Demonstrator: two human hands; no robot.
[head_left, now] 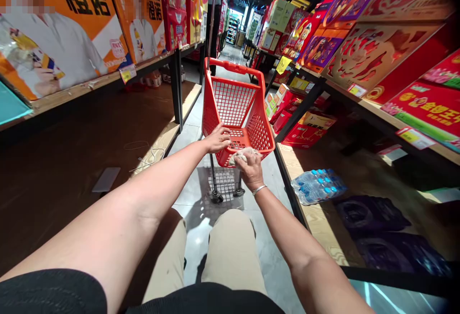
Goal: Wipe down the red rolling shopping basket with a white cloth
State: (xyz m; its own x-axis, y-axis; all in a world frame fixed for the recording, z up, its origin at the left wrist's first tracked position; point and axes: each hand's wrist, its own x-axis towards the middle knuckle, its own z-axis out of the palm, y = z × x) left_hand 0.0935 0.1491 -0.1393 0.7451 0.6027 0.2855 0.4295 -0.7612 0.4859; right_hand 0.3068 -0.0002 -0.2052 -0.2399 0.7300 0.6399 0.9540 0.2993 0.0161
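A red plastic shopping cart stands in the aisle in front of me, its handle bar at the far side. My left hand lies at the near left rim of the basket, fingers stretched out and nothing visible in them. A crumpled pale cloth is bunched in my right hand, which presses it against the near rim. Part of the cloth is hidden by my fingers. A bracelet circles my right wrist. The basket's slotted floor shows between the hands, and the wheels rest on grey tiles.
Shelves flank me closely, with orange boxes on the left and red gift boxes on the right. A pack of water bottles lies on the lower right shelf. Behind the cart's left side, a person in dark clothing is partly visible.
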